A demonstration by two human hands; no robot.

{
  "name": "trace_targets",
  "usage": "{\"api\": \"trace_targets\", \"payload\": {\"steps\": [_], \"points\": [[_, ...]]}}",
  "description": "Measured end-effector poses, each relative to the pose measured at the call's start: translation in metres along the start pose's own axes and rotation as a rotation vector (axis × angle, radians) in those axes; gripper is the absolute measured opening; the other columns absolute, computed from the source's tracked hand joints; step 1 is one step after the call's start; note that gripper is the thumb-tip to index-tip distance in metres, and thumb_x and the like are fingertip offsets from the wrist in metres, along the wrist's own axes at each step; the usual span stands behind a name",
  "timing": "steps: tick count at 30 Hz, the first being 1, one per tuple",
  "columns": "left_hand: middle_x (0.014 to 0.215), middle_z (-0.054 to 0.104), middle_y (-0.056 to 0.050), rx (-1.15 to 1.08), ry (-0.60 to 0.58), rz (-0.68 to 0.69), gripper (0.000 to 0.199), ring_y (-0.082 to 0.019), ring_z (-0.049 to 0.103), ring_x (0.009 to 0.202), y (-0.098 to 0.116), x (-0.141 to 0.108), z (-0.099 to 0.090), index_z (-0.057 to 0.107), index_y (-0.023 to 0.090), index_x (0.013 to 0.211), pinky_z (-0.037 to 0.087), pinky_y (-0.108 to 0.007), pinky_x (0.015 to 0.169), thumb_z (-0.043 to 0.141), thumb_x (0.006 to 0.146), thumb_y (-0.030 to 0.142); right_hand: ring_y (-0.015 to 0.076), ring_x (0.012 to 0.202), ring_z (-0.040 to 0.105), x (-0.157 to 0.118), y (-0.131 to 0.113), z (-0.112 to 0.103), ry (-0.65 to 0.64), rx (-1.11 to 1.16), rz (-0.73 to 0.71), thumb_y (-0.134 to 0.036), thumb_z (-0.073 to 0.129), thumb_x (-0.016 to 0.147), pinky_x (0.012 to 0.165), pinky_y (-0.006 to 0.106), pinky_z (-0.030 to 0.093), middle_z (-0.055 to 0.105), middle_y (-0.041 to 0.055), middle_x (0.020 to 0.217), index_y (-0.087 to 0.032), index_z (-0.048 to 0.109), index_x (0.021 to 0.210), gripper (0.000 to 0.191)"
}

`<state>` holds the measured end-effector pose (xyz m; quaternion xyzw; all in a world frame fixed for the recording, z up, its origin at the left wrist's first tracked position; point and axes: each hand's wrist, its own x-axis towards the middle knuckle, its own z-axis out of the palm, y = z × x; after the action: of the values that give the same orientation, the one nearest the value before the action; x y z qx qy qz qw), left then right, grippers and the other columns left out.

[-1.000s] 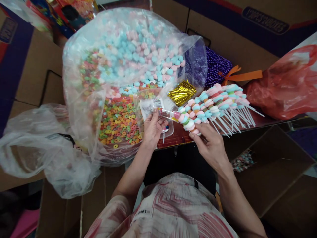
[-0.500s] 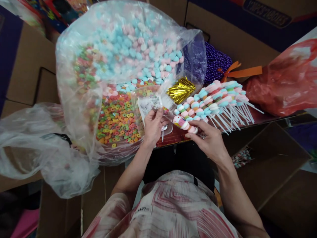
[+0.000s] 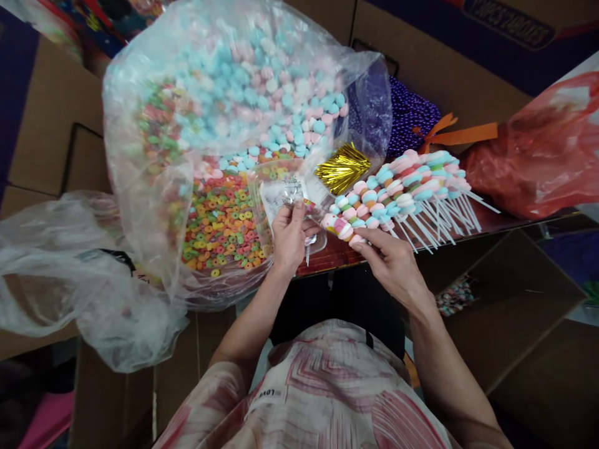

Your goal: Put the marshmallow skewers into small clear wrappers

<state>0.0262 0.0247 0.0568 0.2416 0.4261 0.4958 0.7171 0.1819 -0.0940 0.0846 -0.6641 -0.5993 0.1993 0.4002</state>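
Observation:
My right hand [image 3: 395, 259] pinches a marshmallow skewer [image 3: 340, 226] of pink, white and yellow pieces, held low at its near end. The skewer's far end points left, at the mouth of a small clear plastic sleeve [image 3: 316, 214]. That sleeve's other end is gripped between the thumb and fingers of my left hand [image 3: 289, 236]. Just beyond my right hand lies a pile of finished marshmallow skewers [image 3: 407, 184] with white sticks. Gold twist ties [image 3: 344, 168] sit in a clear plastic tub [image 3: 255, 193] behind my hands.
A large clear bag [image 3: 116, 118] holds blue and pink marshmallows [image 3: 234, 75] and ring candies [image 3: 224, 231]. To its right are a purple beaded bundle [image 3: 412, 118] with an orange ribbon and a red plastic bag [image 3: 547, 149]. An open cardboard box [image 3: 519, 312] stands below the table's edge.
The skewer in my right hand has moved slightly left and up, closer to the left hand. My left hand keeps its hold on the sleeve.

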Motion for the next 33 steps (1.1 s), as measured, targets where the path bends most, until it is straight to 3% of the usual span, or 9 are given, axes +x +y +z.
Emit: {"api": "trace_targets", "payload": {"steps": [4,13,24,29,33], "points": [[0.078,0.074,0.004,0.047,0.022,0.142,0.036,-0.008,0.07,0.063,-0.004,-0.004,0.002,0.066,0.022,0.088,0.053,-0.016,0.058,0.089,0.076,0.047,0.0238,0.096,0.077,0.0,0.0,0.002,-0.016,0.008,-0.005,-0.029,0.063,0.099,0.086,0.037,0.061,0.082,0.0067,0.108,-0.022,0.077,0.114,0.023],[0.075,0.075,0.003,-0.059,0.098,0.049,0.034,-0.01,0.072,0.061,0.0,-0.004,0.007,0.063,0.021,0.085,0.053,-0.018,0.059,0.085,0.081,0.046,0.0242,0.112,0.075,-0.001,-0.007,0.011,0.041,0.015,-0.073,-0.023,0.062,0.1,0.099,0.041,0.061,0.078,0.0075,0.124,-0.024,0.071,0.135,0.036],[0.081,0.076,0.002,-0.086,0.164,0.036,0.034,-0.012,0.073,0.062,-0.008,-0.007,0.008,0.06,0.024,0.092,0.041,-0.017,0.047,0.08,0.087,0.05,0.0221,0.094,0.075,-0.003,-0.006,0.021,0.095,-0.114,-0.115,-0.023,0.056,0.104,0.085,0.038,0.061,0.079,0.0087,0.105,-0.026,0.074,0.132,0.033],[0.078,0.075,0.003,-0.064,0.155,0.075,0.036,-0.014,0.076,0.066,-0.009,-0.01,0.012,0.059,0.023,0.089,0.044,-0.017,0.05,0.081,0.085,0.051,0.0231,0.097,0.076,-0.005,-0.005,0.024,0.088,-0.06,-0.1,-0.023,0.058,0.103,0.088,0.039,0.062,0.08,0.0093,0.108,-0.025,0.076,0.127,0.03],[0.086,0.078,0.0,-0.069,0.057,0.095,0.041,-0.016,0.078,0.076,-0.009,-0.014,0.011,0.059,0.024,0.092,0.049,-0.018,0.057,0.082,0.082,0.056,0.0231,0.101,0.076,-0.004,-0.002,0.026,0.12,0.011,-0.079,-0.023,0.06,0.102,0.091,0.04,0.062,0.081,0.0077,0.111,-0.025,0.077,0.124,0.029]]}}
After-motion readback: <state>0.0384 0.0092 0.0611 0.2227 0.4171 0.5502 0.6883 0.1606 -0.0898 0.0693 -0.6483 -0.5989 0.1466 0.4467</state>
